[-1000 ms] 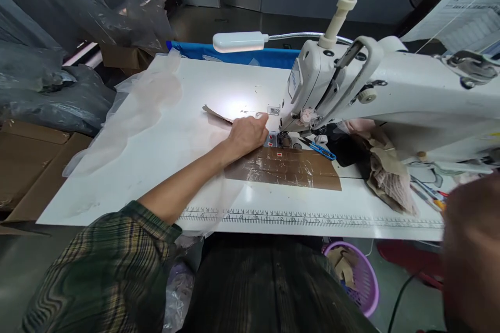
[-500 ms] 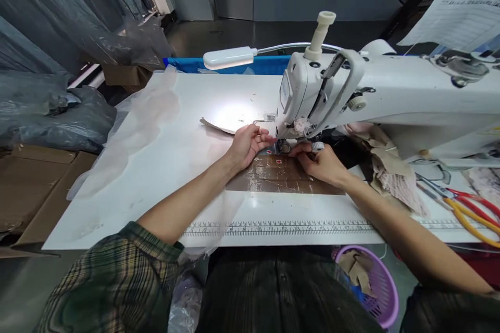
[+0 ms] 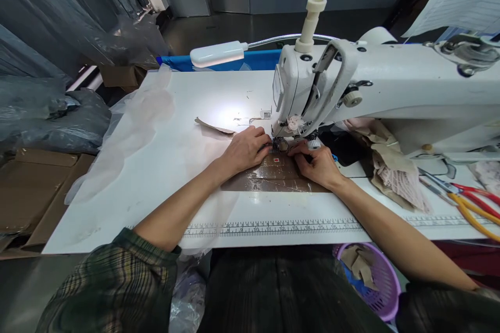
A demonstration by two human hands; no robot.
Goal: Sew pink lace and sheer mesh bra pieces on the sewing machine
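1. Nearest, a printed ruler (image 3: 273,229) runs along the front edge of the white table (image 3: 152,182).
2. Beyond it, the brown panel (image 3: 269,182) lies flat on the table, glossy, creased and seamed, with a small red mark (image 3: 276,159). Its long axis runs left to right, roughly parallel to the ruler.
3. The right hand (image 3: 317,164) reaches in from the lower right, thumb and forefinger drawn together beside the needle area (image 3: 280,144); whether they pinch anything cannot be told.
4. The left hand (image 3: 248,150) lies palm down, fingers bent toward the needle area; its hold is hidden.
5. The thin beige piece (image 3: 214,126) slants from beside the left hand, its curled end pointing left and away.
6. The white sewing machine (image 3: 299,80) stands behind the right hand.
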